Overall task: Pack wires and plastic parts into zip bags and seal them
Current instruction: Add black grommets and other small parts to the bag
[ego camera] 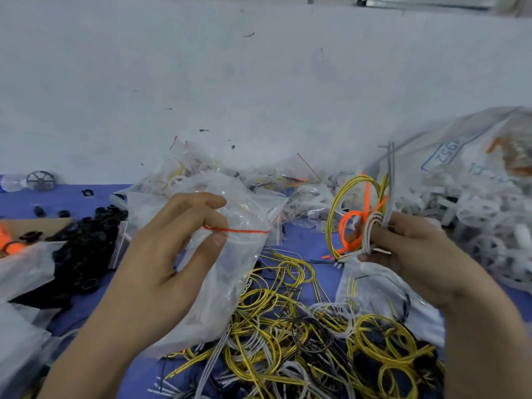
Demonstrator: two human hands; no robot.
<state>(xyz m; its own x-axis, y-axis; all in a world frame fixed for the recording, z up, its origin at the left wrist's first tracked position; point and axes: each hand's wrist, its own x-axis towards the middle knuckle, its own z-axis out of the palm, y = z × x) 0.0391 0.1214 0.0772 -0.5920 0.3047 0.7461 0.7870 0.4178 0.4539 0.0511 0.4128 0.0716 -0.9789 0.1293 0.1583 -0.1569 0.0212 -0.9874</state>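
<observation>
My left hand (169,254) pinches the red-striped mouth of a clear zip bag (241,254), held up over the blue table. My right hand (408,249) grips a bundle of coiled wires (359,217): yellow loops, an orange wire and grey wires sticking upward. The bundle hangs to the right of the bag's mouth, apart from it. Below both hands lies a tangled heap of yellow, grey and black wires (302,341).
A pile of black plastic rings (86,243) lies at the left. White plastic parts (483,220) and a large printed bag (460,156) fill the right. More clear bags (201,171) are heaped behind, against a white wall. Another bag (383,292) lies under my right hand.
</observation>
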